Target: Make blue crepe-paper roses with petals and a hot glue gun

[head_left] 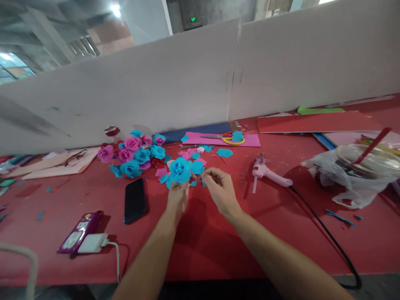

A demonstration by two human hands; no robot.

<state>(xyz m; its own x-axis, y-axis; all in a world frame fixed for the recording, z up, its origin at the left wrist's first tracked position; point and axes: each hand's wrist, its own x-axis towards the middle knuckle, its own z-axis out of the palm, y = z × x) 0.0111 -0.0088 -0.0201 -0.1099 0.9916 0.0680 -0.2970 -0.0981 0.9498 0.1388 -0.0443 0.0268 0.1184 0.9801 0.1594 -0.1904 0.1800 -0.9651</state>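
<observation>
My left hand is closed beneath a blue paper rose, holding it upright above the red table. Just to its right, my right hand pinches the lower edge of a blue paper petal beside the flower. Loose blue and pink petals are scattered behind and under both hands. Left of them stands a bunch of pink, blue and red paper roses. A pink glue gun rests on the table to the right of my right hand.
Scissors with yellow handles lie on a pink sheet at the back. A black phone and a white charger are at left. A lidded cup in a plastic bag stands right. The glue gun's black cord trails over the front edge.
</observation>
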